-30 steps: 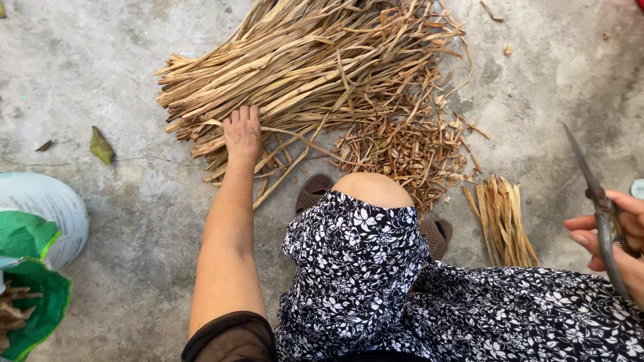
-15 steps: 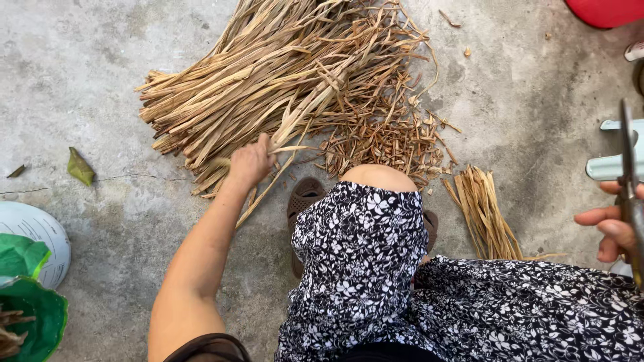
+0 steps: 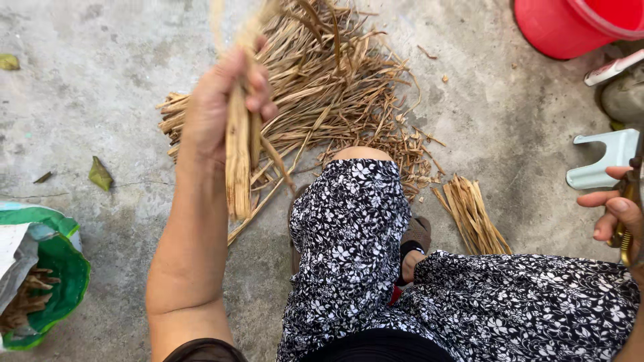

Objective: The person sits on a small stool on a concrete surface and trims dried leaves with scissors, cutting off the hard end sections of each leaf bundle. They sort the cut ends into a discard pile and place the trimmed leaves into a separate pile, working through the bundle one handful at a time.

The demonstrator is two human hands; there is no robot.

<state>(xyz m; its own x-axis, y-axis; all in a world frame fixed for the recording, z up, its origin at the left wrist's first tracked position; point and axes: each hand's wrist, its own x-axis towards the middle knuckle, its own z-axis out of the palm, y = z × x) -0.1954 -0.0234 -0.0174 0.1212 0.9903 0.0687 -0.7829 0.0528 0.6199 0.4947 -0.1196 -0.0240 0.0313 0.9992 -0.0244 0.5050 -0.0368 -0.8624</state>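
Left hand (image 3: 225,100) clamped around a few dried stalks (image 3: 239,157), raised above the concrete floor (image 3: 100,87)
Right hand (image 3: 620,214) at the frame's edge curls shut on a dark tool (image 3: 629,201); the big pile of dry stalks (image 3: 329,87) lies beyond the knee, a small cut bundle (image 3: 473,214) beside the foot, a green sack (image 3: 47,275) at left

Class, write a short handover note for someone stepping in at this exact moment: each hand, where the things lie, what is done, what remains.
Left hand: raised, grip shut on a handful of dry stalks.
Right hand: at the frame edge, holding a metal tool; kind unclear.
Main stalk pile on the concrete ahead of the knee.
Done: small trimmed bundle lies to the right.
Left: the handful, then the large pile.
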